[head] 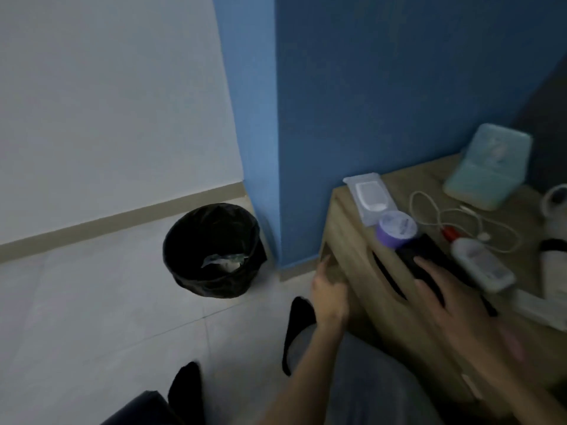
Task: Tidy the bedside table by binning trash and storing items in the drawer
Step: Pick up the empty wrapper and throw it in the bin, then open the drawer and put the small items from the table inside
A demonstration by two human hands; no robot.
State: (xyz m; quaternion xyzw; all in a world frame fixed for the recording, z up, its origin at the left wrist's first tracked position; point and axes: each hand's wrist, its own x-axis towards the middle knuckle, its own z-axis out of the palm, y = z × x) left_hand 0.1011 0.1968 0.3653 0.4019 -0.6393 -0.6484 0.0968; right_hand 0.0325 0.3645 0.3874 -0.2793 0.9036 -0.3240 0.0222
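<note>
The wooden bedside table point(346, 240) stands at the right against a blue wall. On its top lie a pack of wet wipes point(369, 199), a purple tub point(395, 228), a black flat object point(429, 256), a white bottle point(481, 262), a white cable point(445, 219) and a pale green case point(491, 170). My right hand point(451, 299) rests flat, fingers spread, on the black object. My left hand point(328, 289) hovers by the table's left front corner, one finger pointing, holding nothing. The drawer front shows a dark handle slot point(386, 274).
A black-lined bin point(211, 250) with some crumpled trash inside stands on the tiled floor to the left, near the blue wall's corner. My feet in dark socks point(297, 329) and my grey-clad knee are below. A white object sits at the right edge point(555, 204).
</note>
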